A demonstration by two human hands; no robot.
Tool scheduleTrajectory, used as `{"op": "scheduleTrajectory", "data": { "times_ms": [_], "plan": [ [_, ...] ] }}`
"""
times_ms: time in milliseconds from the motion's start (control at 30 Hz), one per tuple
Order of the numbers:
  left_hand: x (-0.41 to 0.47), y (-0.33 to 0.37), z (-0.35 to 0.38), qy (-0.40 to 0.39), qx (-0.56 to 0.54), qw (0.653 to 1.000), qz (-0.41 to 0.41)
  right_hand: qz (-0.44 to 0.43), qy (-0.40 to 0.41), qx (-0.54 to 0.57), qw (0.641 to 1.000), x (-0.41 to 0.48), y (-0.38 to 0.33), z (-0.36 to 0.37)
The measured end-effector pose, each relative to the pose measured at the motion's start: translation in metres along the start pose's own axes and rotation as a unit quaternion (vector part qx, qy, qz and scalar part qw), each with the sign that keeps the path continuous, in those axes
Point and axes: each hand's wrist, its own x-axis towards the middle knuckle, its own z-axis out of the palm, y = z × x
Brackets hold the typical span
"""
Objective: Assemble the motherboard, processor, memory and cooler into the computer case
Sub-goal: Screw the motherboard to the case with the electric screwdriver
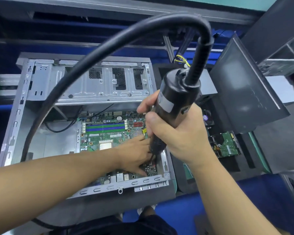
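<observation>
Motherboard (109, 138) sits in the case (41, 92). Your right hand (175, 133) is clenched round the electric screwdriver (173, 102), tip down near-right. Left hand (136, 155) lies flat on the board, fingers released.

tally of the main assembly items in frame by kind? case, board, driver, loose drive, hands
Computer case: 1
Motherboard, seated in the case: 1
Electric screwdriver, corded, held in the right hand: 1
Loose hard drive, right of the case: 1
Hands: 2, left hand on the board, right hand
Total: 6
</observation>
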Motion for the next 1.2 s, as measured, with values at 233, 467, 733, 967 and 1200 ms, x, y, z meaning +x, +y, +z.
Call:
{"op": "scheduleTrajectory", "data": {
  "times_ms": [233, 467, 733, 967, 1200],
  "plan": [
    [0.002, 0.002, 0.008, -0.061, -0.064, 0.993, -0.072, -0.002, 0.019, 0.005, 1.000, -0.007, -0.005, -0.002],
    [0.002, 0.007, 0.011, -0.062, -0.102, 0.987, -0.104, 0.002, 0.037, -0.005, 0.999, -0.011, -0.009, -0.005],
    [-0.025, -0.016, -0.020, 0.004, -0.172, 0.979, -0.110, -0.026, 0.066, -0.048, 0.996, 0.008, -0.040, 0.006],
    [-0.047, -0.041, -0.019, -0.045, -0.068, 0.980, -0.184, -0.083, 0.086, -0.095, 0.988, 0.028, -0.073, 0.009],
    [-0.016, -0.026, -0.009, -0.133, -0.049, 0.978, -0.152, -0.120, 0.132, -0.079, 0.981, 0.027, -0.089, -0.009]
  ]
}}
